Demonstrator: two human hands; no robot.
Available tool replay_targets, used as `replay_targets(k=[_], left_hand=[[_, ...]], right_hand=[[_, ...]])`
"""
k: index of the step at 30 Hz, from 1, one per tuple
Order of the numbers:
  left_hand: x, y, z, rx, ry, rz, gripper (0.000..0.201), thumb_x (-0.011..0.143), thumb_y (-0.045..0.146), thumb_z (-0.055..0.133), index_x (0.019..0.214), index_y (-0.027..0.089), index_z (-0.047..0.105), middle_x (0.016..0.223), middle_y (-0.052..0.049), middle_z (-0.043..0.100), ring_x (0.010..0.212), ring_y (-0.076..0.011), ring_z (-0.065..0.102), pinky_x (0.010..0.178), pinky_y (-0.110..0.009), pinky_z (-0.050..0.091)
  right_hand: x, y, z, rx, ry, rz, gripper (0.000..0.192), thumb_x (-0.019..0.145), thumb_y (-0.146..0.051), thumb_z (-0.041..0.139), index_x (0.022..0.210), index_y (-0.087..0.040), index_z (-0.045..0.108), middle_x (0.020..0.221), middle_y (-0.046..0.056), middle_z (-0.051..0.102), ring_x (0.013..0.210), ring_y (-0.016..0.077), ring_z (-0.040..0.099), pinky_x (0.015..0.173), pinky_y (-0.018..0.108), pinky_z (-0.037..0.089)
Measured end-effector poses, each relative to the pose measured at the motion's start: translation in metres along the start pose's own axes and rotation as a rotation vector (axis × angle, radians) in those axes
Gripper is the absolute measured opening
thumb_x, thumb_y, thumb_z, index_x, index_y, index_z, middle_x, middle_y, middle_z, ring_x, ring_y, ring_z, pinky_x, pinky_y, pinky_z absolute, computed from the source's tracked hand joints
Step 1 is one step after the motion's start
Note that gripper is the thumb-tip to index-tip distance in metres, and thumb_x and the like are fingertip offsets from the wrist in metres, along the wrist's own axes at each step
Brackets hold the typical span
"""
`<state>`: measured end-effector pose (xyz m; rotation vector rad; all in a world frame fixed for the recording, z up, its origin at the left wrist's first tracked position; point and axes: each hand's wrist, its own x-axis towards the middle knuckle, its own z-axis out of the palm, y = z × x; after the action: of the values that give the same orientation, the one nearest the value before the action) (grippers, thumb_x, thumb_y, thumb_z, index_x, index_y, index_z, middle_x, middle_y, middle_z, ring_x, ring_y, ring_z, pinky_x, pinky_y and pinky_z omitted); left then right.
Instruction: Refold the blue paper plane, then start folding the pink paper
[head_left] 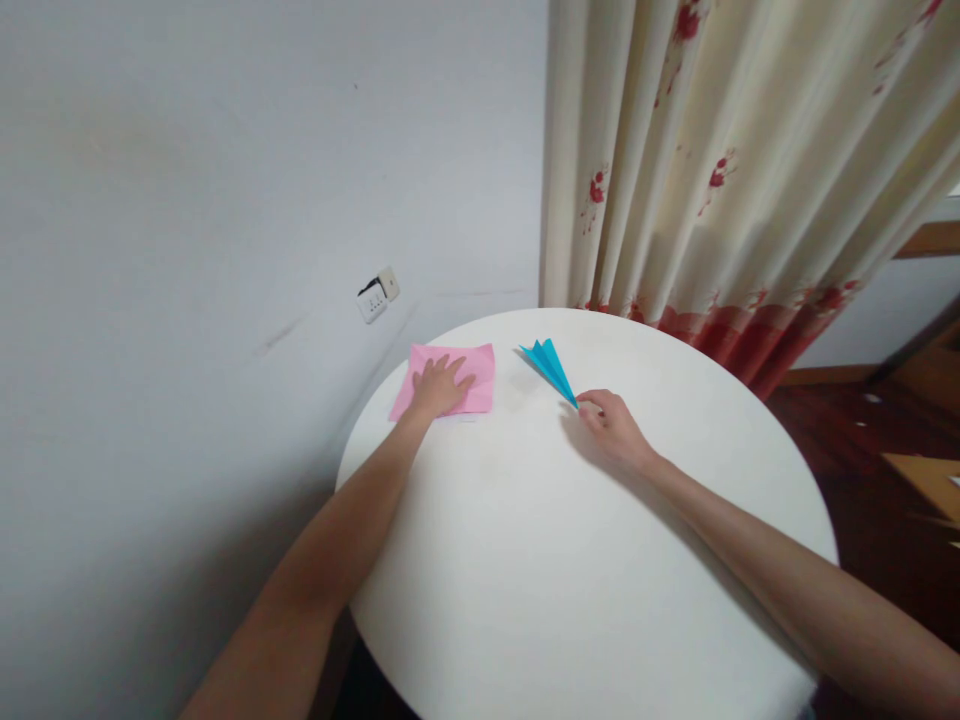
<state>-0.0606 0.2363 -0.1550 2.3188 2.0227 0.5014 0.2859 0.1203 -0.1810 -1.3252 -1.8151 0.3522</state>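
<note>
A pink sheet of paper [480, 375] lies near the far left edge of the round white table [510, 560]. Resting flat on it, fingers spread, is my left hand [439, 385]. Something pale, perhaps more paper, shows along the sheet's lower edge. To the right is a blue folded paper plane [551, 370], its folds fanning out at the far end. My right hand [611, 428] pinches its narrow tip between thumb and fingers, close to the tabletop.
A pale wall [225, 200] with a socket [372, 302] borders the table on the left. Behind it hangs a cream curtain [637, 150] with red flowers. Dark red floor [832, 430] and a light wooden piece [926, 480] appear at the right.
</note>
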Motion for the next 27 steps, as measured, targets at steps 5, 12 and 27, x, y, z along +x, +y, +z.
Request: replay_targets(k=[5,12,27], left_hand=[[-0.001,0.000,0.014,-0.009,-0.184,-0.022,0.071,0.087,0.074,0.041,0.150,0.041,0.040,0.164,-0.005,0.022,0.148,-0.0515,0.008,0.109,-0.077,0.008],[-0.005,0.006,0.004,-0.040,0.005,0.011,0.059,0.098,0.057,0.036,0.149,0.029,0.044,0.157,-0.011,0.037,0.147,-0.0413,0.024,0.114,-0.069,0.016],[-0.048,0.099,-0.013,-0.441,0.259,0.506,0.046,0.087,0.027,0.065,0.132,0.025,0.060,0.140,-0.009,0.056,0.136,-0.0283,0.044,0.119,-0.047,0.028]], right_hand=[[-0.003,-0.004,0.008,-0.320,-0.200,-0.040,0.045,0.099,-0.041,0.043,0.138,-0.021,0.054,0.152,0.016,0.043,0.139,0.0355,0.036,0.108,0.055,0.036],[0.001,-0.010,0.002,-0.394,-0.317,-0.044,0.041,0.101,-0.043,0.042,0.131,-0.020,0.057,0.149,0.015,0.047,0.138,0.0335,0.039,0.111,0.054,0.031],[0.015,0.004,-0.034,0.361,0.322,0.202,0.019,0.078,-0.037,0.070,0.083,-0.019,0.074,0.086,0.009,0.073,0.079,0.0245,0.067,0.076,0.040,0.054]])
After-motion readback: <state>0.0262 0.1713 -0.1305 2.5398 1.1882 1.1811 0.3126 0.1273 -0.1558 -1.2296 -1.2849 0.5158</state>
